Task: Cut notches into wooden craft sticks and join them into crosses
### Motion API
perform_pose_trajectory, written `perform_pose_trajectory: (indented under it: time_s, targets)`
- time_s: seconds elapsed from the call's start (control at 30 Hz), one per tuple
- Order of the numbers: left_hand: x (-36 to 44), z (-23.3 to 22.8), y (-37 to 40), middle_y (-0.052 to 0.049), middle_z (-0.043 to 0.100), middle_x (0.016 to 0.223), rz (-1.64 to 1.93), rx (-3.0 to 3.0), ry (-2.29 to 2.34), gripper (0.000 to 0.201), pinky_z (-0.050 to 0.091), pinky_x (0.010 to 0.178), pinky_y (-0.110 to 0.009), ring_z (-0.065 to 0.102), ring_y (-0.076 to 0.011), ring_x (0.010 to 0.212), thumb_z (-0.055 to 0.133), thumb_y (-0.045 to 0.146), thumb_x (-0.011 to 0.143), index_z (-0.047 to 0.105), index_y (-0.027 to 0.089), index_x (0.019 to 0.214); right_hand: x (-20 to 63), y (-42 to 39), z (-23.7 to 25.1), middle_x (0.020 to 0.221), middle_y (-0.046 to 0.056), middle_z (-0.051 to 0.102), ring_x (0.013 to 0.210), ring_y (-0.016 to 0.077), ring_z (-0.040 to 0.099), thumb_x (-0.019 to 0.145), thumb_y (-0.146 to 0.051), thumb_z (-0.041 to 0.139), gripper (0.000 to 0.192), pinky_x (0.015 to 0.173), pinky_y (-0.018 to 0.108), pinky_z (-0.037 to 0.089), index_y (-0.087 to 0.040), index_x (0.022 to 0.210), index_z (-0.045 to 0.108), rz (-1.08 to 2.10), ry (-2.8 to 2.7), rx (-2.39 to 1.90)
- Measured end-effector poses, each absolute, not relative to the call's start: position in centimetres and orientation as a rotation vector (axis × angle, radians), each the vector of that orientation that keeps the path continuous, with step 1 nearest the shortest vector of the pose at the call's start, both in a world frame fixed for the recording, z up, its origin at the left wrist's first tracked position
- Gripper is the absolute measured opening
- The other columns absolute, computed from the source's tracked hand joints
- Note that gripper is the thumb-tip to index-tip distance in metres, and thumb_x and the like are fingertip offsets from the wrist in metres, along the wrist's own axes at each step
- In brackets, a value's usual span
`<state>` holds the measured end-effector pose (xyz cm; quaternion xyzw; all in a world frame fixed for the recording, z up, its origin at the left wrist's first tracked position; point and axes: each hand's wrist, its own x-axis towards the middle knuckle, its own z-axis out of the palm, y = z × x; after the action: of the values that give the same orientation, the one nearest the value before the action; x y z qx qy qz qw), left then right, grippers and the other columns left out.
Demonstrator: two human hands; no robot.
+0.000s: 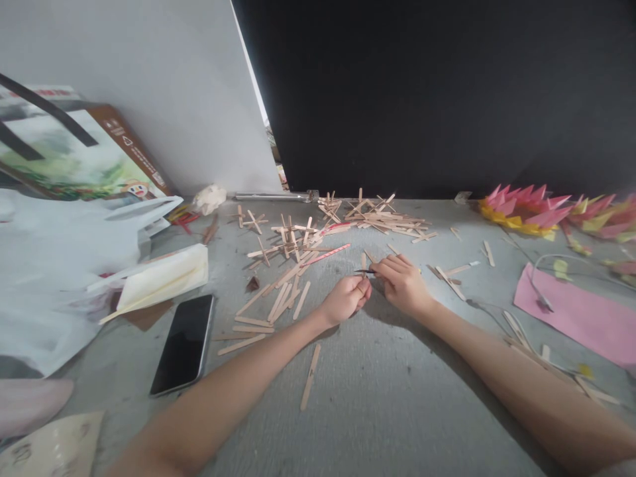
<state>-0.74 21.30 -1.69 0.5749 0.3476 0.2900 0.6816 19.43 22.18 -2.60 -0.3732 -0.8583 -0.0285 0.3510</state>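
Note:
Near the middle of the table, my left hand [348, 297] is closed in a pinch around a wooden craft stick [364, 262], most of it covered by the fingers. Just to the right, my right hand [403, 285] is wrapped round a thin dark tool [365, 271], perhaps a knife, whose tip reaches over to the stick. The tool's handle is hidden in the fist. Loose craft sticks [278, 301] lie left of my left hand, and one single stick [311, 376] rests below it. Behind the hands are crossed stick pieces [288, 238] and a red patterned strip [328, 254].
A phone [183, 344] and white plastic bag [64, 258] lie at left. Pink-and-yellow folded paper rings [527, 209], a pink sheet [576, 315] and a cable [541, 298] are at right. A dark panel [447, 99] stands behind a stick pile [387, 218].

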Motion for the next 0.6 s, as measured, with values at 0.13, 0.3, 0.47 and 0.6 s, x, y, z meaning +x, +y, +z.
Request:
perform_pose_trajectory:
  time_s: [0.13,0.3,0.47,0.6]
  targets:
    - [-0.76,-1.49,21.24,0.01,0.03,0.052,0.656,1.273,0.764,0.054,0.017,0.046,-0.022,0.019,-0.0073,0.044,0.056,0.073,0.091,0.045,0.022,0.077,19.36,22.21,-2.63,0.087,0.006,0.07,0.083,0.0232,0.059,0.094,-0.001,0.044,0.033,0.077,0.036,0.038,-0.019,0.108,0.068,-0.093,-2.212,-0.973]
    - [-0.87,-1.37,21.24,0.011,0.029,0.052,0.663,1.271,0.735,0.053,0.018,0.046,-0.022,0.02,-0.0073,0.045,0.057,0.072,0.092,0.047,0.021,0.078,19.39,22.17,-2.68,0.084,0.006,0.068,0.081,0.0236,0.058,0.093,-0.002,0.045,0.029,0.076,0.037,0.038,-0.018,0.106,0.066,-0.14,-2.192,-0.97]
    - [-0.9,-1.4,21.16,0.01,0.033,0.051,0.664,1.304,0.743,0.053,0.021,0.046,-0.022,0.023,-0.0076,0.045,0.056,0.071,0.094,0.051,0.02,0.08,19.35,22.0,-2.54,0.082,0.005,0.067,0.079,0.023,0.057,0.093,-0.002,0.045,0.028,0.075,0.036,0.037,-0.018,0.104,0.065,-0.169,-2.18,-0.981]
    - [-0.85,-1.46,21.17,0.009,0.034,0.051,0.681,1.32,0.755,0.049,0.022,0.047,-0.023,0.025,-0.0081,0.045,0.055,0.066,0.097,0.054,0.02,0.081,19.24,21.73,-2.09,0.078,0.005,0.065,0.076,0.0228,0.055,0.094,-0.004,0.045,0.024,0.072,0.036,0.038,-0.018,0.1,0.063,-0.214,-2.163,-0.977]
